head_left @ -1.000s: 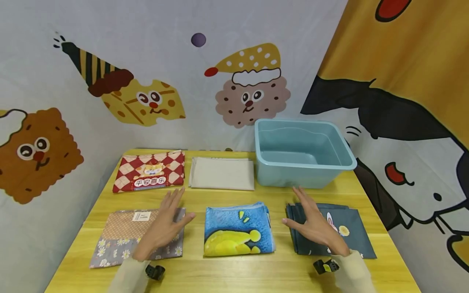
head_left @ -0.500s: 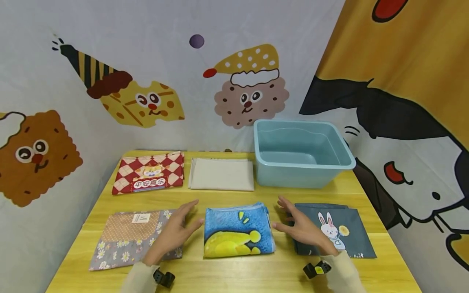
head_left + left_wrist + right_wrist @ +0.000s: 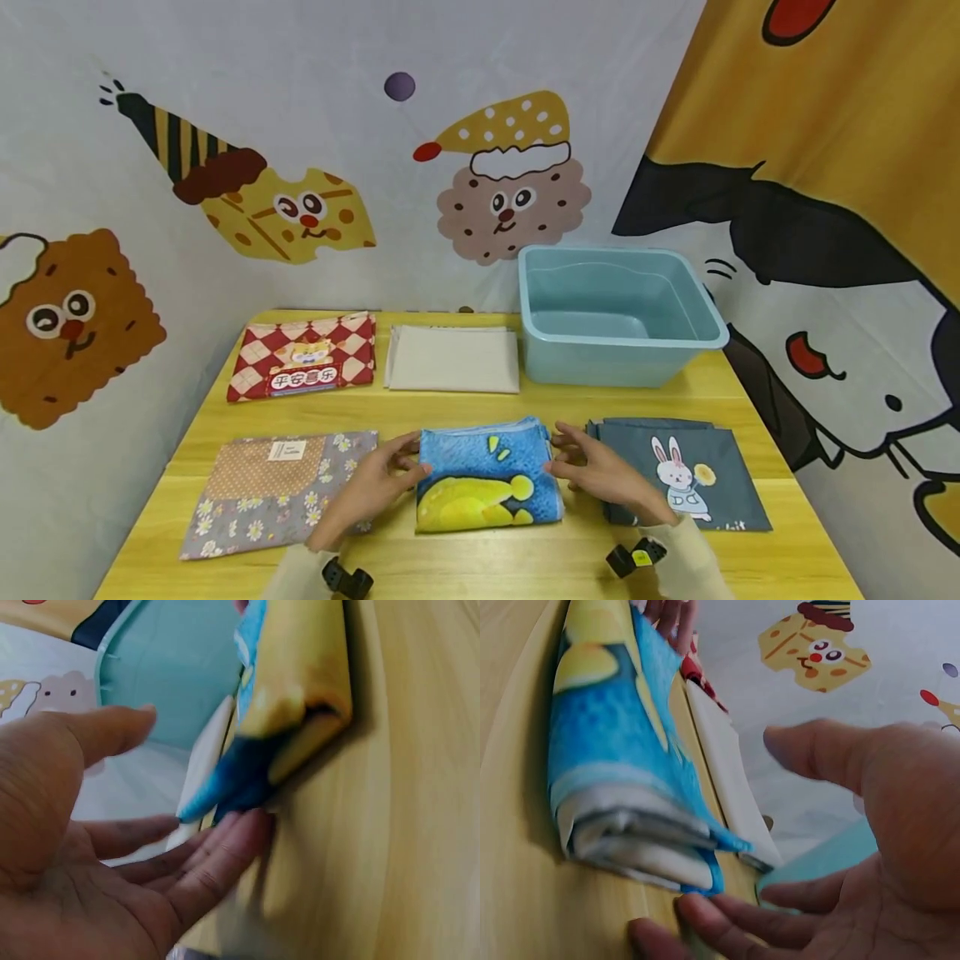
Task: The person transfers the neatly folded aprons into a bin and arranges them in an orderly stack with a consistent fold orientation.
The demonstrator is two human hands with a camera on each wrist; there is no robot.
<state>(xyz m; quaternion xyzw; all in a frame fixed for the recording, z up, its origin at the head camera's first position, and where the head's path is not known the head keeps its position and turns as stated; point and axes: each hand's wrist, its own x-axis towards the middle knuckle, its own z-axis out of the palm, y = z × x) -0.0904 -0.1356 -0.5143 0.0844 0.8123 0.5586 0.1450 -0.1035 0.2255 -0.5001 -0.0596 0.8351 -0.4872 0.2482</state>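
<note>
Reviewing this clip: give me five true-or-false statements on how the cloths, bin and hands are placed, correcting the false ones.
1. The beige cloth lies between the red checkered cloth and the bin. True.
2. The bin stands left of the beige cloth. False: it stands to its right.
3. The blue-and-yellow cloth lies between the left hand and the right hand. True.
4. The left hand is inside the bin. False: it is at the blue-and-yellow cloth's left edge.
5. The dark cloth bears a printed rabbit. True.
</note>
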